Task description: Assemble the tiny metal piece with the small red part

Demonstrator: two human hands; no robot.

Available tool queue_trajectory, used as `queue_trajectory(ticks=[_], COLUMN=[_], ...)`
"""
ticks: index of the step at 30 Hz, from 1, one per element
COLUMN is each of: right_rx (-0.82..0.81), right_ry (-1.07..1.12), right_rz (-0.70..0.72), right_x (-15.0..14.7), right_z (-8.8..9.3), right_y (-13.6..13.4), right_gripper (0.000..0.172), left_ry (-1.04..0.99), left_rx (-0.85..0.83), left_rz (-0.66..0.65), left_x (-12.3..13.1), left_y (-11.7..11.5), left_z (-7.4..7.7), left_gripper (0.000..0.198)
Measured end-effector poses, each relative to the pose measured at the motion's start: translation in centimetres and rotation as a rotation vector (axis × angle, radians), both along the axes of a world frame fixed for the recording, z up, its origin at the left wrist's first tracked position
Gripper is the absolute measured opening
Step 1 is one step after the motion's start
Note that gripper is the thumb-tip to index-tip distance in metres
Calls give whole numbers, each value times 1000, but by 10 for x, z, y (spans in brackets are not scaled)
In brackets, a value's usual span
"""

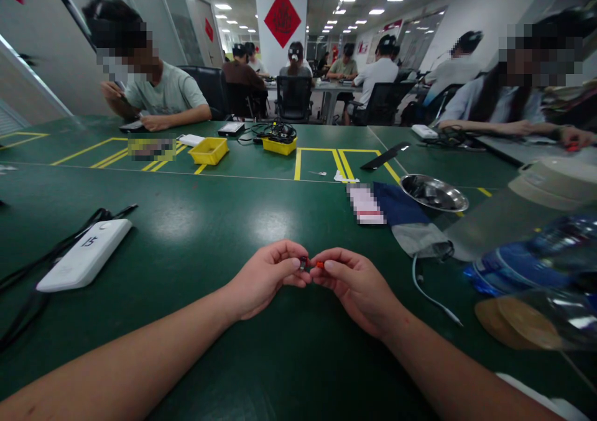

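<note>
Both hands meet just above the green table (205, 234), fingertips nearly touching. My left hand (270, 278) pinches a small dark piece (303, 263) with a shiny metallic part; its exact kind is too small to make out. Between the thumb and fingers of my right hand (357, 287) is a small orange-red piece (319, 264), mostly covered by the fingertips. The two pieces are close together, and I cannot tell whether they touch.
A white power bank (88, 256) with a black cable lies left. To the right are a steel bowl (433, 192), a grey-blue cloth pouch (408, 212), a white cable (431, 300) and plastic bottles (527, 259). Yellow trays (209, 152) stand farther back; people sit around the tables.
</note>
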State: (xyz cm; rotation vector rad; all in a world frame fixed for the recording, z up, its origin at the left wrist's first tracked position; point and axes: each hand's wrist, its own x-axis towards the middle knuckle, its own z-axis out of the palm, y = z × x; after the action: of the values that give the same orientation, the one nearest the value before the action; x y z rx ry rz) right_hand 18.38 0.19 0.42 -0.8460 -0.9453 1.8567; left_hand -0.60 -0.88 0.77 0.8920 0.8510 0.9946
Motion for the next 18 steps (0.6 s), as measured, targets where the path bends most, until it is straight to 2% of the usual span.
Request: queue_trajectory(ticks=[13,18], right_rx=[19,31], right_ry=[-32,-63], right_rz=[28,-13], right_x=[0,-1], right_z=[0,0], right_y=[0,-1], right_gripper=[9,12], left_ry=[-27,-74], left_rx=[-17,-47], left_rz=[14,-8], left_x=[0,-2], left_y=[0,1], left_z=[0,0], left_gripper=[13,13])
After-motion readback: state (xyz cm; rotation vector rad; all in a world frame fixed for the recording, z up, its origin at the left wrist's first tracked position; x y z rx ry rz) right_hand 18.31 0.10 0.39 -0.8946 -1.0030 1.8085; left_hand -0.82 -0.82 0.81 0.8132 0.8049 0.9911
